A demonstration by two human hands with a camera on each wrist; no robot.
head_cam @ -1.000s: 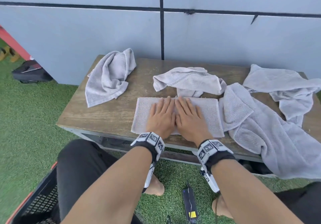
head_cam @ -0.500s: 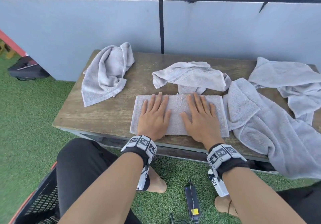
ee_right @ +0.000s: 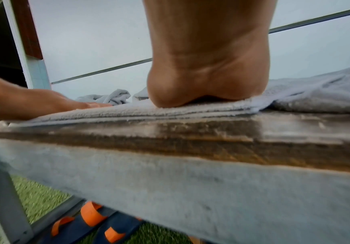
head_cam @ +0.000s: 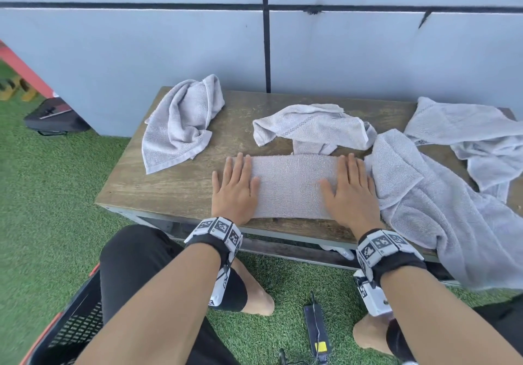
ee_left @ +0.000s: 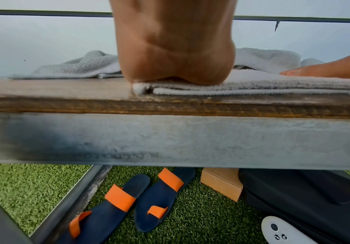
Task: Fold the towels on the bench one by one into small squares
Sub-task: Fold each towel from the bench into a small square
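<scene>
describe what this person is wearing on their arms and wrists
Both forearms are bare, no sleeves. Each wrist carries a black strap ringed with white blocks printed with black square-code markers, above the left hand and the right hand. A white camera unit hangs beneath each band.

No readable words or numbers anywhere, black-and-white square marker codes on the wristbands [head_cam: 218, 227] at lower centre, yellow sticker [head_cam: 320, 346] on the charger at bottom, possibly printed, too blurred to read

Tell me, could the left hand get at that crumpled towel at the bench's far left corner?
Probably yes. The left hand lies flat on the folded towel, and only bare bench lies between it and the crumpled towel.
</scene>
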